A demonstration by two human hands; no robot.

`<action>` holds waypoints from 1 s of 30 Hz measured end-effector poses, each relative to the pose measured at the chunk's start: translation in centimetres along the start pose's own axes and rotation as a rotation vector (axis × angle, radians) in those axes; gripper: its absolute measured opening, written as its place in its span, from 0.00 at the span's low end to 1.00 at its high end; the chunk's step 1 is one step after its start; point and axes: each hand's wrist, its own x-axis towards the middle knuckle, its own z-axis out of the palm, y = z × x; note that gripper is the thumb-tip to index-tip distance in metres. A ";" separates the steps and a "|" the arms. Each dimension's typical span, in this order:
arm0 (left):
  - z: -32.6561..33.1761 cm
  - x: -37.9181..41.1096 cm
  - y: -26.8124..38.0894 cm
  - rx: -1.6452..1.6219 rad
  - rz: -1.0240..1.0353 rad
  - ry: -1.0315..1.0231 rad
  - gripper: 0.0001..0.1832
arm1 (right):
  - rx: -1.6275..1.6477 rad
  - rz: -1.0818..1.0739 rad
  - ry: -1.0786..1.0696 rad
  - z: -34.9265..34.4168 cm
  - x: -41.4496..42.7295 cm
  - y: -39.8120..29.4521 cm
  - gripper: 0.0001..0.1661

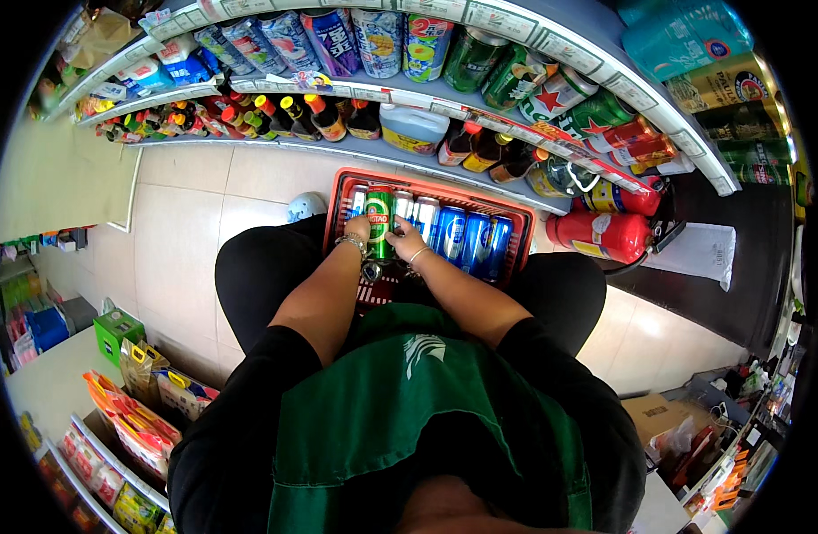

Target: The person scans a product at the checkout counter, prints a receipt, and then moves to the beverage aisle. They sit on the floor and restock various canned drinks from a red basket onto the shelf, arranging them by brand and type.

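A red plastic shopping basket [435, 179] stands on the floor between my knees. Inside it is a row of upright cans: silver-and-blue cans [425, 217] in the middle and several blue cans [476, 241] at the right. Near the left end a green Tsingtao beer can [380, 243] stands upright with its label towards me. My left hand [357, 229] grips its left side, fingers partly hidden. On its right side, my right hand [407, 240] has the thumb against the can. Below the left wrist a small round metallic object [371, 272] shows; its kind is unclear.
Beyond the basket runs a shelf [479, 107] with drink cans above and sauce bottles [325, 119] below. Red fire extinguishers [599, 237] lie to the right, beside a white packet [692, 253]. Bagged goods [132, 420] stand at the lower left, a cardboard box [662, 417] at lower right.
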 end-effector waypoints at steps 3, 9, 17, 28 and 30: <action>2.5 0.7 -3.7 -0.668 -0.156 -0.061 0.16 | 0.033 -0.027 -0.079 0.1 -2.0 -1.1 0.38; -1.0 -3.8 4.0 -1.377 -0.294 -0.181 0.13 | 0.120 -0.014 -0.037 -2.4 -2.9 -2.1 0.36; -1.6 -6.6 6.5 -1.385 -0.137 -0.291 0.12 | 0.054 -0.124 0.013 -5.1 -7.7 -5.1 0.37; -5.8 -14.3 12.2 -1.344 -0.162 -0.578 0.15 | 0.072 -0.374 0.011 -8.6 -13.2 -6.3 0.42; -6.2 -15.2 13.0 -1.258 -0.097 -0.648 0.15 | 0.060 -0.338 0.044 -9.6 -14.2 -6.5 0.42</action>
